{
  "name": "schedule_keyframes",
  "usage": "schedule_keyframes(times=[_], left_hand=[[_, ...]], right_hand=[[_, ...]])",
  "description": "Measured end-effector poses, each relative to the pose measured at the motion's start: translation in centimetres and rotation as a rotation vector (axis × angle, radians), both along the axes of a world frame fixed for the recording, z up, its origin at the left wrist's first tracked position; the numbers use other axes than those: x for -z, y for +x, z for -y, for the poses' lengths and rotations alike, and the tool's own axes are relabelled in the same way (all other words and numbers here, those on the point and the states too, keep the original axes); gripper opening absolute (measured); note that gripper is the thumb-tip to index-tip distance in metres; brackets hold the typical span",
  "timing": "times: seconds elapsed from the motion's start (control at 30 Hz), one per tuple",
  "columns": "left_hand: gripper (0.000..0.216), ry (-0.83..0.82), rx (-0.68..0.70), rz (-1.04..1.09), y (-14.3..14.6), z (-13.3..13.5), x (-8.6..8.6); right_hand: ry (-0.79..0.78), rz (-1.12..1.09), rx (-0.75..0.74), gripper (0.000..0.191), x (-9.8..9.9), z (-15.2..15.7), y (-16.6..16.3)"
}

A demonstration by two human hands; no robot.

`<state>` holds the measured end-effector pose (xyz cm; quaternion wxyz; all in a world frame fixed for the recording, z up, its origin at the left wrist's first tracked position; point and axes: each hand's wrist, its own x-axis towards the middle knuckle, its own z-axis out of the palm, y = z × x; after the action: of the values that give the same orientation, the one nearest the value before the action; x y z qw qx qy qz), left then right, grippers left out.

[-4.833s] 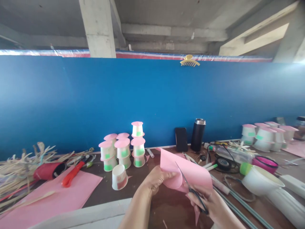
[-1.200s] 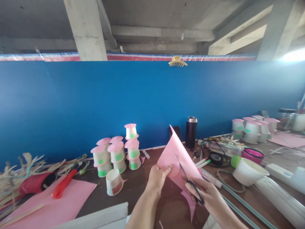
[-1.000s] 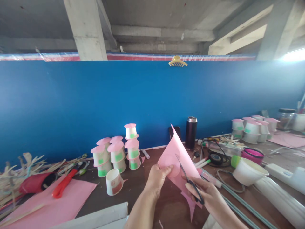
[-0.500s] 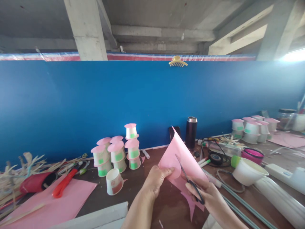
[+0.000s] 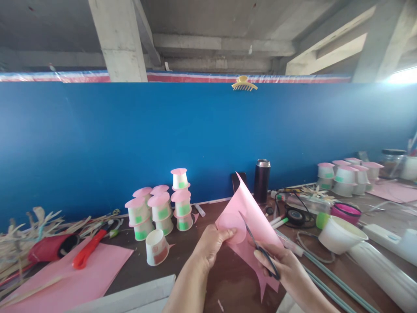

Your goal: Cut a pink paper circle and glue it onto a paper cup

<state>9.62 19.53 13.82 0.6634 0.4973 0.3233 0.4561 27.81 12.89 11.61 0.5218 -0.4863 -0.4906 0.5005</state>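
Observation:
My left hand (image 5: 217, 244) pinches a pink sheet of paper (image 5: 245, 204) near its lower left, thumb on top beside a partly cut rounded piece (image 5: 235, 227). The sheet is raised above the table and curls to a point at the top. In my right hand (image 5: 279, 261) is a pair of scissors (image 5: 267, 260) with dark handles. Their blades lie across the paper at the edge of the rounded piece, pointing up and left. A ragged pink strip hangs from the sheet's lower edge.
Stacked paper cups (image 5: 159, 211) with pink discs stand left, near a lone paper cup (image 5: 157, 248). Pink paper (image 5: 97, 271) lies under a red-handled tool (image 5: 88, 250). Behind the sheet stands a black flask (image 5: 261, 182). At right are a white bowl (image 5: 342, 234) and grey rods (image 5: 325, 284).
The rounded piece under my left thumb shows more fully, its curved outline standing out from the sheet. Both hands stay nearly in place, the scissors still at the cut.

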Motion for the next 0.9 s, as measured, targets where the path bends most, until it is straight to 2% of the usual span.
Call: schedule_keyframes(times=[0.43,0.63,0.9], left_hand=[[0.054,0.005,0.020,-0.019,-0.6,-0.7,0.8],[0.053,0.050,0.021,-0.064,-0.7,-0.6,0.4],[0.047,0.042,0.031,-0.076,-0.9,-0.9,0.5]], right_hand=[[-0.010,0.041,-0.001,0.055,0.3,0.0,0.1],[0.002,0.089,0.001,0.056,0.4,0.1,0.1],[-0.018,0.059,-0.013,0.054,1.6,-0.5,0.5]])
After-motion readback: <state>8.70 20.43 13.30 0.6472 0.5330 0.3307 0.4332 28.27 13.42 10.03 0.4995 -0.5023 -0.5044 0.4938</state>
